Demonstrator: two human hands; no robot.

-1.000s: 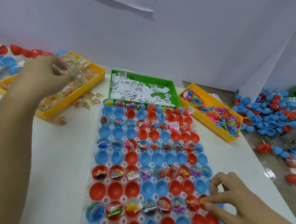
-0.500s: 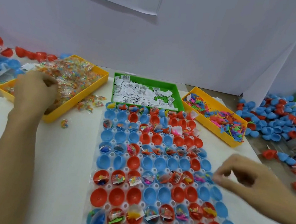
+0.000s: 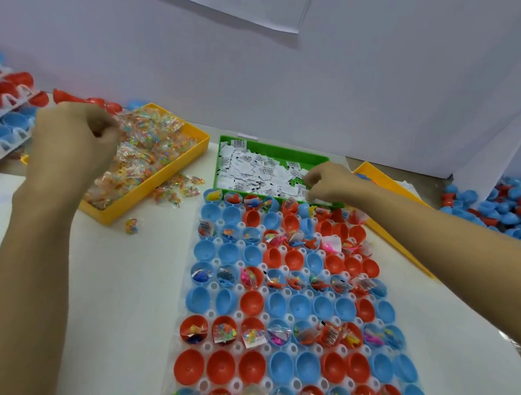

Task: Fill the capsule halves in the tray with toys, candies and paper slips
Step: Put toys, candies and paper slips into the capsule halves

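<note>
Restocking underway: wrapped candies (image 3: 148, 150) are being clutched by the left hand (image 3: 75, 142) at upper left; white paper slips (image 3: 255, 171) pinched by the right hand (image 3: 328, 182); next, delivery to unfilled capsule halves (image 3: 281, 257).

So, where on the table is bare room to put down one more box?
Bare table lies left of the capsule tray, below the yellow candy bin, around the left forearm. A narrower bare strip runs right of the tray. The far edge is crowded: candy bin, green slip bin, spilled candies.
</note>
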